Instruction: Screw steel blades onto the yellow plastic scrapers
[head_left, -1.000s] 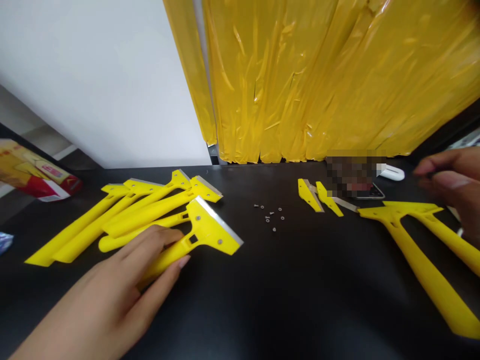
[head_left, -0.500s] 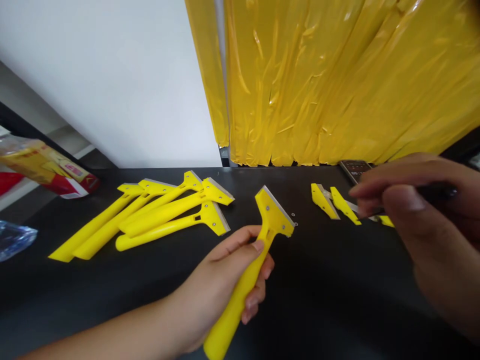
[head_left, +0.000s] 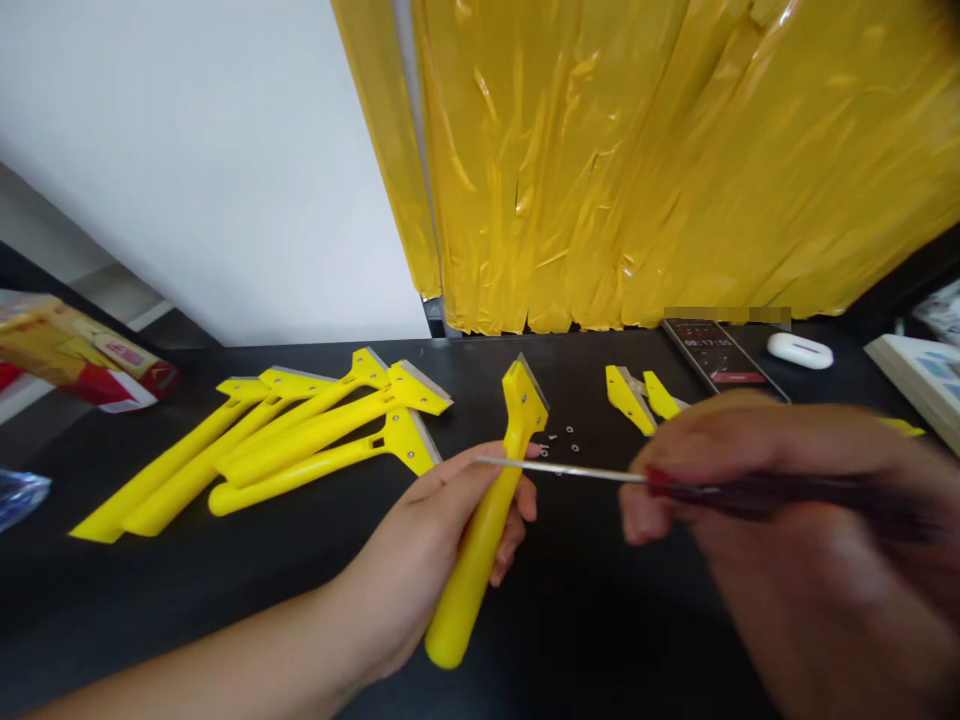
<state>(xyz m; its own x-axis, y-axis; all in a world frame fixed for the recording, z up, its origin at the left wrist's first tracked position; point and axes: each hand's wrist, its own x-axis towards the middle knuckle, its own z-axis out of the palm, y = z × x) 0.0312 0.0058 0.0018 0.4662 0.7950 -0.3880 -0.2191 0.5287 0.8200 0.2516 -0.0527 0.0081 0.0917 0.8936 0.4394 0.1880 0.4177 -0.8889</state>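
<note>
My left hand [head_left: 435,540] is closed around the handle of a yellow scraper [head_left: 480,570], whose bladed head points up and away from me. In my right hand [head_left: 780,530] is a screwdriver [head_left: 570,468] with a dark red handle, blurred by motion. Its thin shaft points left and crosses in front of the scraper's neck; whether it touches is unclear. Several small nuts or screws [head_left: 569,429] lie on the black table [head_left: 600,620] just behind the scraper head. Beyond my right hand sit yellow scraper head pieces [head_left: 628,399], partly hidden by it.
Several yellow scrapers [head_left: 322,430] lie overlapping on the left. A phone [head_left: 720,355] with a running timer, a white earbud case [head_left: 799,350] and a white box [head_left: 919,385] stand at the back right. At far left are a red-and-yellow packet [head_left: 97,350] and blue plastic [head_left: 22,497].
My right hand has moved left and down, bringing the screwdriver across the scraper's neck. The scraper in my left hand has turned, so its head shows more edge-on. The view has shifted right.
</note>
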